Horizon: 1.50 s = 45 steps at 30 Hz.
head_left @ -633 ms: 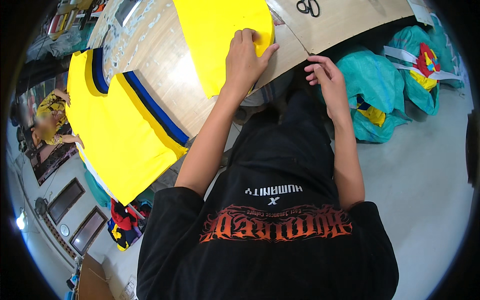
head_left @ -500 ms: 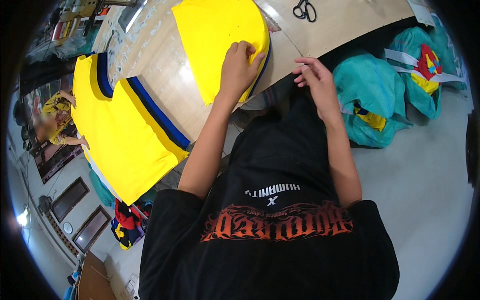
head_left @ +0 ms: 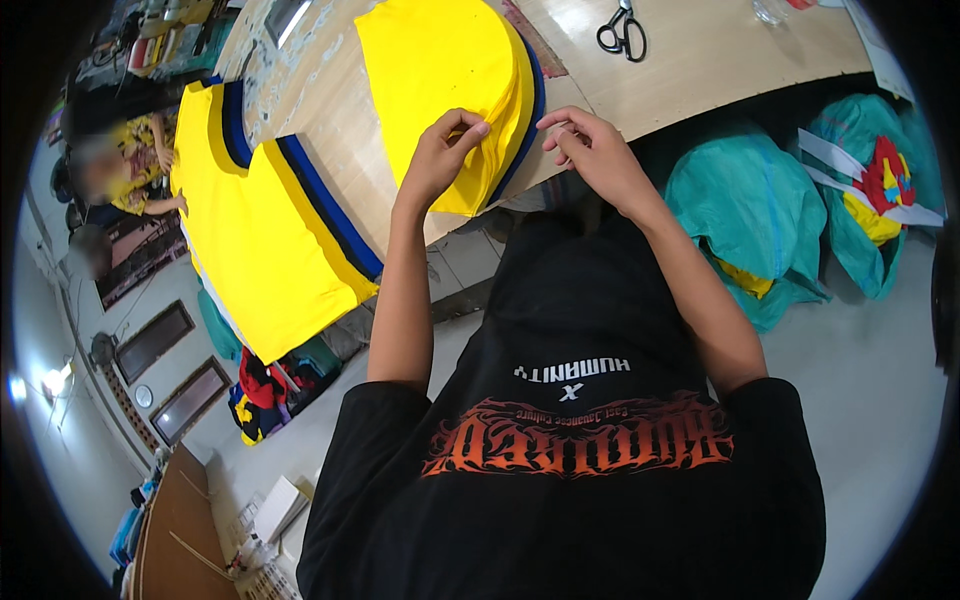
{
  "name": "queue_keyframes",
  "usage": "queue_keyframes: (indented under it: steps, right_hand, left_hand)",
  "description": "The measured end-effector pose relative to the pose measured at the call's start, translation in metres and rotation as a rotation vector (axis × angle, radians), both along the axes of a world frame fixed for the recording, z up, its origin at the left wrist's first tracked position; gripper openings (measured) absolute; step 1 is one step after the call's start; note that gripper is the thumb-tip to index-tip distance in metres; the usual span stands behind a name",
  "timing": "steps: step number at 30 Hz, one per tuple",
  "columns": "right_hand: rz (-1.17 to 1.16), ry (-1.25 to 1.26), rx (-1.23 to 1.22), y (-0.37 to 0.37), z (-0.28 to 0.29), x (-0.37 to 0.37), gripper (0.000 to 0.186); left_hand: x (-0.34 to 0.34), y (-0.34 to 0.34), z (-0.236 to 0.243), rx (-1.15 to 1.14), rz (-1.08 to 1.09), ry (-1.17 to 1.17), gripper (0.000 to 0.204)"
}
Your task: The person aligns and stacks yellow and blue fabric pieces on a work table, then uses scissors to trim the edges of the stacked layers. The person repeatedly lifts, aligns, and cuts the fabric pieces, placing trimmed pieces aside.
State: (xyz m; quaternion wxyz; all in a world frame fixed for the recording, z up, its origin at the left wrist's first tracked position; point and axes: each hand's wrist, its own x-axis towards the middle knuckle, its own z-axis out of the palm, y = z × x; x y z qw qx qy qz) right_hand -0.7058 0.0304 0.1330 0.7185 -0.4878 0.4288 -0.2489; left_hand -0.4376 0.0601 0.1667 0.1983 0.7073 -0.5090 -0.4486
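A stack of yellow fabric pieces (head_left: 440,65) with a rounded side lies on the table; a dark blue layer shows along its right edge. My left hand (head_left: 440,155) rests at the stack's near part, its thumb and fingers pinched at the creased top yellow fabric. Just right of the stack's edge hovers my right hand (head_left: 590,150), its fingers loosely bent and apart, with nothing visible in them.
Another yellow and blue fabric stack (head_left: 250,230) lies along the table's left edge, where a person (head_left: 130,165) reaches to it. Black-handled scissors (head_left: 622,38) lie on the wooden table (head_left: 690,60). Green sacks (head_left: 745,205) of fabric stand on the floor at right.
My left hand has moved left and nearer along the stack, and my right hand has come left toward its edge. The view has shifted slightly.
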Motion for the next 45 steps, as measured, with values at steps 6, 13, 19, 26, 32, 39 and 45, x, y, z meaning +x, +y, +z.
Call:
queue_keyframes:
  steps: [6, 13, 19, 26, 32, 39, 45]
  right_hand:
    - [0.138, 0.028, -0.209, 0.005, -0.002, 0.025, 0.024]
    - [0.156, 0.137, -0.382, 0.03, -0.006, 0.059, 0.027]
    - [0.162, 0.285, -0.295, 0.035, 0.002, 0.054, 0.027]
    - [-0.012, 0.452, -0.397, 0.052, 0.007, 0.075, 0.024]
    - [-0.074, 0.564, -0.473, 0.047, 0.005, 0.091, 0.021]
    - [-0.081, 0.595, -0.367, 0.05, 0.012, 0.1, 0.022]
    - [-0.152, 0.577, -0.351, 0.061, 0.007, 0.103, 0.021]
  left_hand:
    - [0.002, 0.001, -0.001, -0.009, 0.056, 0.104, 0.028]
    - [0.006, 0.0, -0.002, -0.006, 0.048, 0.17, 0.028]
    - [0.009, -0.001, -0.013, -0.025, -0.017, 0.186, 0.034]
    - [0.017, -0.002, -0.022, -0.061, -0.056, 0.248, 0.034]
    - [0.023, -0.006, -0.03, -0.072, -0.096, 0.313, 0.031]
    - [0.021, -0.004, -0.031, -0.162, -0.067, 0.305, 0.026]
    - [0.021, 0.0, -0.029, -0.141, -0.055, 0.314, 0.026]
